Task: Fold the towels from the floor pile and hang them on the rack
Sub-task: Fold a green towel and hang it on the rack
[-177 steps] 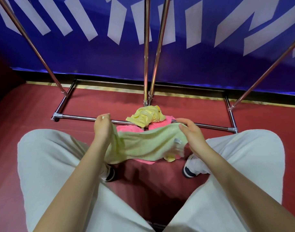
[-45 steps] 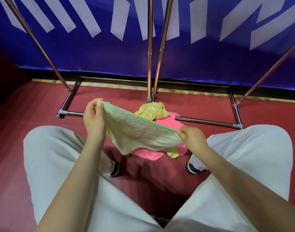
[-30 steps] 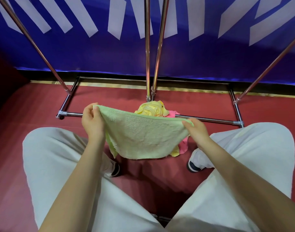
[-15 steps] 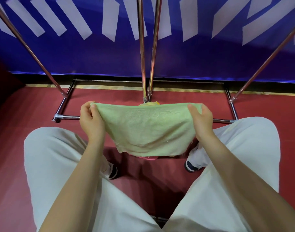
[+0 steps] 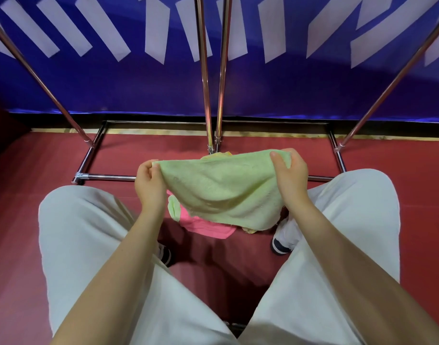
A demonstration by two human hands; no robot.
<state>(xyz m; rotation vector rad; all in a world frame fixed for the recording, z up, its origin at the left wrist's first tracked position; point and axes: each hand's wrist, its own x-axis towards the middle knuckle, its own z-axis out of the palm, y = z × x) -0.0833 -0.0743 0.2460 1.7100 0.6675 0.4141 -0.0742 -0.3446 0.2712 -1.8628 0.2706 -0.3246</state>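
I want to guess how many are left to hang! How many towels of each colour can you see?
Green towel, held up by the left hand and right hand: 1
Pink towel on the floor: 1
Yellow towel, mostly hidden behind the green one: 1
Total: 3 towels in view; more may be hidden underneath.

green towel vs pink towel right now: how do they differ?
The green towel is held up off the floor, the left hand and right hand each pinching a top corner; the pink towel lies on the red floor. The green towel shows nearly whole; the pink towel is mostly hidden under it. Neither hangs on the rack.
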